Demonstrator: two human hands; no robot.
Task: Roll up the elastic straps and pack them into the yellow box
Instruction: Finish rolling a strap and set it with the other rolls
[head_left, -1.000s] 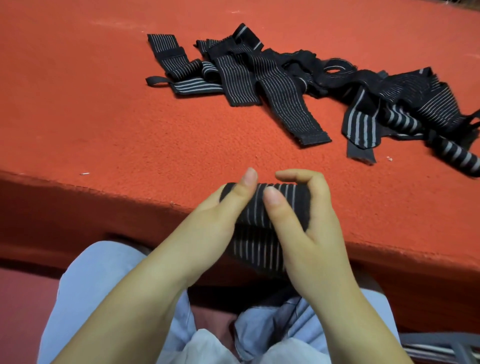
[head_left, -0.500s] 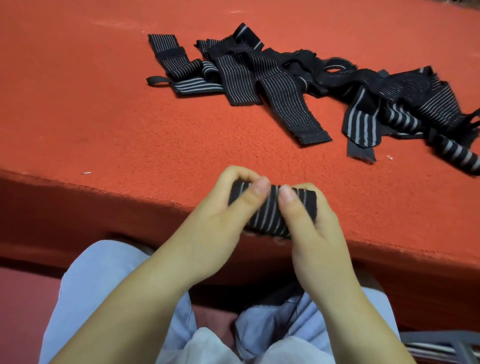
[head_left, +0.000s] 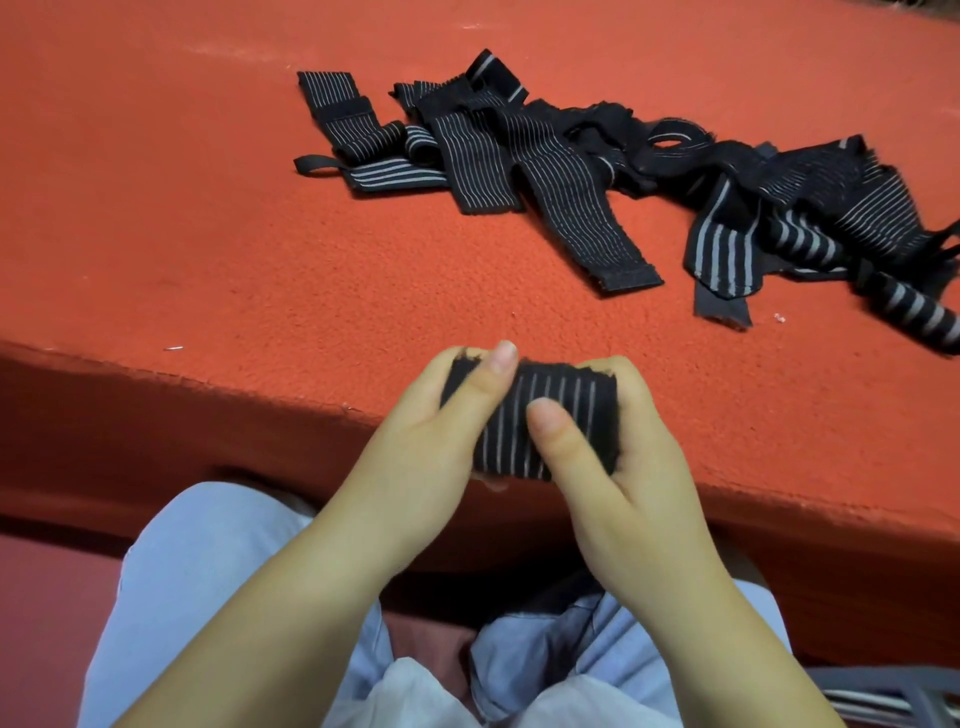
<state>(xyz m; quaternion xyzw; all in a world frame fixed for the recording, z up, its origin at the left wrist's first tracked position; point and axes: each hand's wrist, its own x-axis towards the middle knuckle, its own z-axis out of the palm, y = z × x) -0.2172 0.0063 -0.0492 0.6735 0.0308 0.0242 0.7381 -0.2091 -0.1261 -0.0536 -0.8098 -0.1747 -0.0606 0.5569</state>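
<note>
A rolled black elastic strap with thin white stripes (head_left: 566, 410) sits between both hands at the front edge of the orange surface. My left hand (head_left: 431, 436) grips its left end, thumb laid over the top. My right hand (head_left: 618, 457) grips its right end, thumb pressed on the front of the roll. Farther back lies a loose pile of black striped straps (head_left: 597, 171), spreading from the centre to the right edge. No yellow box is in view.
The orange felt-covered surface (head_left: 208, 234) fills most of the view, and its front edge drops off just under my hands. My light blue trousers (head_left: 208, 582) show below. A grey object (head_left: 893, 696) pokes in at the bottom right corner.
A second ago part of the strap hung down below my hands. It has since been wound up into a tight roll, and my thumbs have shifted over it.
</note>
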